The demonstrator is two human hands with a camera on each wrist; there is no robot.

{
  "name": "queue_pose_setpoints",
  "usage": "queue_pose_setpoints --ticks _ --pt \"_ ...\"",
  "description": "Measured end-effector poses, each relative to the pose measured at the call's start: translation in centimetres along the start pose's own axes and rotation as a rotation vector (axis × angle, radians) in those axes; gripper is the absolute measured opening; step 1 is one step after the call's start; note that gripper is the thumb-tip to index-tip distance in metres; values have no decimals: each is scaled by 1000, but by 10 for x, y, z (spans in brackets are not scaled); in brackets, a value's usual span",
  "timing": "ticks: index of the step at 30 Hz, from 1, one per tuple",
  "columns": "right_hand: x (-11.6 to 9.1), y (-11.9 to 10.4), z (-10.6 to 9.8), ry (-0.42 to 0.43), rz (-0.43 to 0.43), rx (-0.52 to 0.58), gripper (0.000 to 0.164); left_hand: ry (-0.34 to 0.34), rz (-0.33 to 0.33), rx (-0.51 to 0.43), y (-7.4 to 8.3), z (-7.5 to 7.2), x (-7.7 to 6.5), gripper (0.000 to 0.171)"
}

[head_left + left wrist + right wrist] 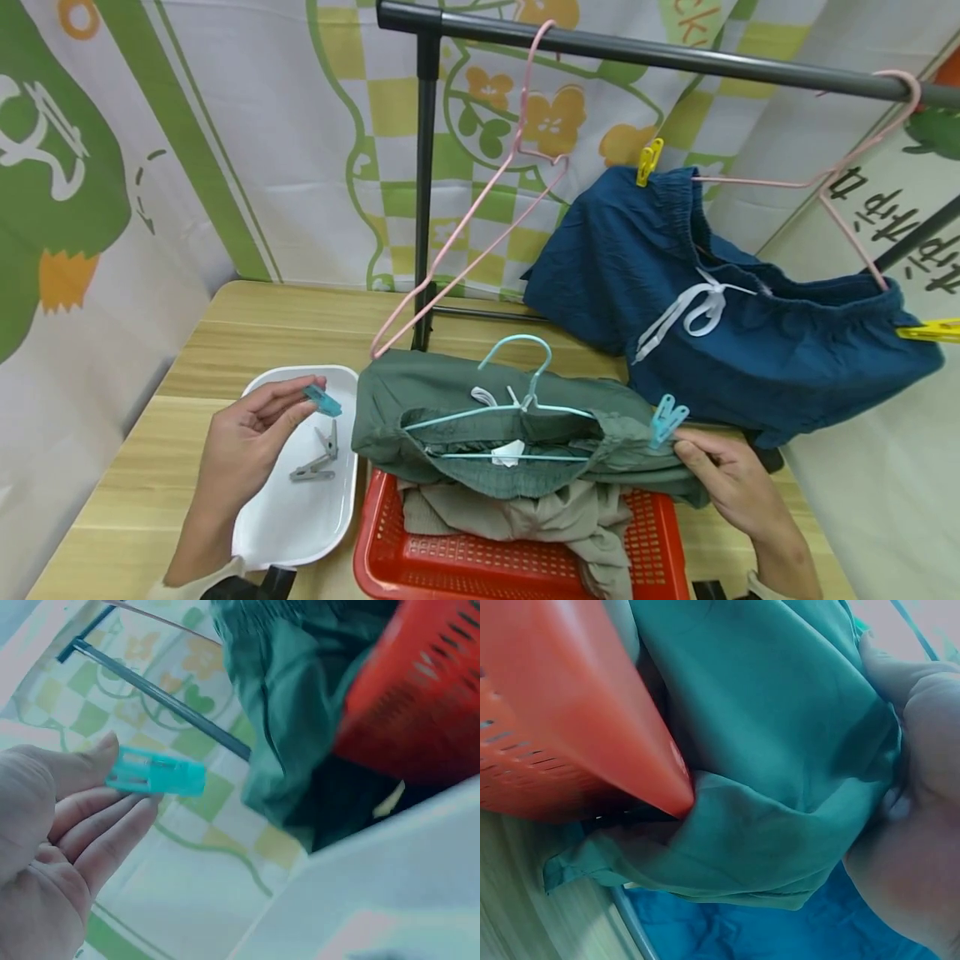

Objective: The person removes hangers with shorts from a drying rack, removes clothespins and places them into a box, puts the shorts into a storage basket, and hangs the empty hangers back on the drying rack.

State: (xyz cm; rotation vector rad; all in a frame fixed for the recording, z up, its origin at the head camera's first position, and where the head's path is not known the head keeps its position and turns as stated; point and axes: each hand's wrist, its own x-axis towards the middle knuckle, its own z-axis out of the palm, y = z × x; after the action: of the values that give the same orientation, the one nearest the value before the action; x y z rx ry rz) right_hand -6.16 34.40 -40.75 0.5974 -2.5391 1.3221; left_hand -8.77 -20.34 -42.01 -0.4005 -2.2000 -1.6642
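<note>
Above the white tray [330,533], my left hand [243,446] pinches a light-blue clothespin [324,401] between thumb and fingers; the left wrist view shows the same clothespin [161,772] up close. Dark green shorts [495,483] lie over the red basket [671,550], with a light-blue hanger [536,387] inside their waistband. Another light-blue clothespin [666,421] stands clipped at the right of that waistband. Just beside it, my right hand [731,483] grips the shorts' right edge. Fabric [780,750] hides some of its fingertips in the right wrist view.
Grey clothespins [315,471] lie in the tray. Beige clothing [525,512] fills part of the basket. Behind stands a black rack [425,167] with a bare pink hanger [480,217] and blue shorts [750,350] on another pink hanger, held by yellow clothespins [649,162].
</note>
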Motion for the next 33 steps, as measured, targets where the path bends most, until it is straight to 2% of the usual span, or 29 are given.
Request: queue_pose_setpoints --ticks 6,13,19,24,28,30,33 --pt "0 -1 0 5 1 -8 31 -28 -35 226 -5 -11 -5 33" --pt "2 -1 -1 2 -6 -2 31 -151 -78 451 -15 -17 -12 36" --pt "2 0 0 7 -19 18 31 -294 -163 542 -20 -16 -13 38" --pt "1 0 1 14 -16 13 30 -357 -180 578 -21 -13 -12 38" --pt "0 0 2 15 -13 11 29 -360 -173 590 -18 -11 -11 43" --pt "0 0 2 17 -14 6 28 -328 -138 597 -14 -10 -9 42" --pt "0 -1 3 26 -14 1 28 -251 -52 593 -8 -9 -6 36"
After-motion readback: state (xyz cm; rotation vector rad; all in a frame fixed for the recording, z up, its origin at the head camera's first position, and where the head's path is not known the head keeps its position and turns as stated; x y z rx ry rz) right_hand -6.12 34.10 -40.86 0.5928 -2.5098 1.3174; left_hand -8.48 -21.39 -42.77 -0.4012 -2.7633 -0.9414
